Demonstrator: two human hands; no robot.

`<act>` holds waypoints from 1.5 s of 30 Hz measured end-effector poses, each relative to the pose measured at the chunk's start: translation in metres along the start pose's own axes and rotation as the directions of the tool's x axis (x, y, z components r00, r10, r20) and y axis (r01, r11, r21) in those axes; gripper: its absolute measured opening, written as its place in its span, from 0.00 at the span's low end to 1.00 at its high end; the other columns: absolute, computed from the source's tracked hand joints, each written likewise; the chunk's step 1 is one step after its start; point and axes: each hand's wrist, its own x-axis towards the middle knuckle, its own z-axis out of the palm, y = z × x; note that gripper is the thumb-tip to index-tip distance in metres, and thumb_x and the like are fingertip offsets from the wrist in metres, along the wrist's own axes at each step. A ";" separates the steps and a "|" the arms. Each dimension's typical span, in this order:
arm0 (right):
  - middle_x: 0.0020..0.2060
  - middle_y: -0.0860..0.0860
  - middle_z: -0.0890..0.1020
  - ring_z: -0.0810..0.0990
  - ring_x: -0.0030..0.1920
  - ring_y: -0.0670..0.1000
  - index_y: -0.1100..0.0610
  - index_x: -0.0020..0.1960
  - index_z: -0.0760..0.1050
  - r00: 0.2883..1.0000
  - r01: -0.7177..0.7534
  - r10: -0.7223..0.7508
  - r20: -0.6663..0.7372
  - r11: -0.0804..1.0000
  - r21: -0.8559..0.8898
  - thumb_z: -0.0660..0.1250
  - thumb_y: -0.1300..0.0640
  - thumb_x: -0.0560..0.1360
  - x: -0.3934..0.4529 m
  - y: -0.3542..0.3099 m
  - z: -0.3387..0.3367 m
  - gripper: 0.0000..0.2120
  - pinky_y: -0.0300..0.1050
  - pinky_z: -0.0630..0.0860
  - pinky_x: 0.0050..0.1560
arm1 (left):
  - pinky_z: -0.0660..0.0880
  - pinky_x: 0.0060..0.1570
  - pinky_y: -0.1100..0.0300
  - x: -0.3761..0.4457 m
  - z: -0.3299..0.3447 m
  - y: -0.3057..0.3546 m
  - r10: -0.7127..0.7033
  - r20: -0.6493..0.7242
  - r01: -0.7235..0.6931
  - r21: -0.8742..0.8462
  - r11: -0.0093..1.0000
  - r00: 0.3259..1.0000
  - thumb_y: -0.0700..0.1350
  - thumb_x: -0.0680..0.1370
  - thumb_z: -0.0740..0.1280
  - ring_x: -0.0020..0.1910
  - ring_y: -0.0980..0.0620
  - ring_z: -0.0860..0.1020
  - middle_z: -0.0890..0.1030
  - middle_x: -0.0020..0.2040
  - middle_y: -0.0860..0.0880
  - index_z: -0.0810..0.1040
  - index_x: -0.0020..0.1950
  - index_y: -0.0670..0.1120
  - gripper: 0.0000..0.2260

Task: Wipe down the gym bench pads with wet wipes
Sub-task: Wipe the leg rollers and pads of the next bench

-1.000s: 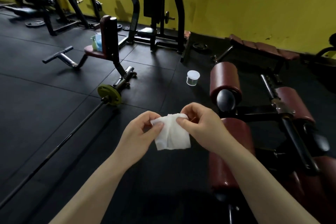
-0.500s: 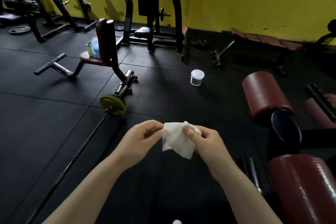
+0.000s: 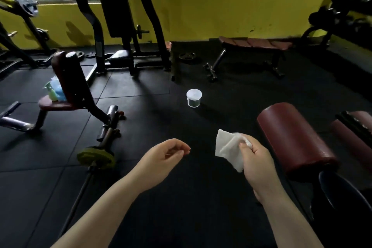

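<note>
White and crumpled, the wet wipe hung in the lower right of the frame, pinched at its right edge by the right hand, whose thumb and fingers curled round a bunched corner while most of the sheet spread out to the left of the grip. The left hand floated apart from it at lower centre, fingers loosely curled and holding nothing. Just right of the wipe lay a dark red roller pad, not touching it. Farther up at centre, a small white-lidded tub stood on the black rubber floor. 1 flat bench sat in the upper right by the yellow wall.
</note>
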 end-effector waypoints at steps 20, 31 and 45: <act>0.58 0.51 0.80 0.75 0.59 0.52 0.54 0.62 0.75 0.273 -0.504 -0.297 -0.915 0.766 -0.399 0.57 0.61 0.80 0.048 -0.031 -0.088 0.14 0.38 0.66 0.57 | 0.69 0.55 0.68 0.287 0.103 0.042 0.288 0.615 -0.244 -0.157 0.957 0.735 0.46 0.81 0.64 0.57 0.70 0.76 0.80 0.56 0.61 0.75 0.62 0.63 0.14; 0.44 0.50 0.76 0.73 0.48 0.55 0.56 0.49 0.73 0.281 -0.854 -0.092 -0.955 0.430 -0.293 0.54 0.63 0.77 0.119 0.011 -0.035 0.10 0.48 0.65 0.58 | 0.71 0.69 0.53 0.349 0.118 0.030 0.317 0.794 -0.226 -0.231 0.947 0.518 0.42 0.82 0.62 0.62 0.64 0.76 0.79 0.61 0.64 0.76 0.63 0.61 0.15; 0.57 0.51 0.80 0.75 0.61 0.50 0.56 0.62 0.76 0.785 -0.491 -0.139 -0.604 0.455 -0.743 0.58 0.62 0.76 0.197 0.006 -0.043 0.16 0.43 0.68 0.63 | 0.73 0.54 0.62 0.387 0.166 0.072 0.307 0.842 -0.103 -0.292 0.951 0.443 0.48 0.85 0.54 0.55 0.59 0.80 0.84 0.54 0.56 0.82 0.54 0.56 0.16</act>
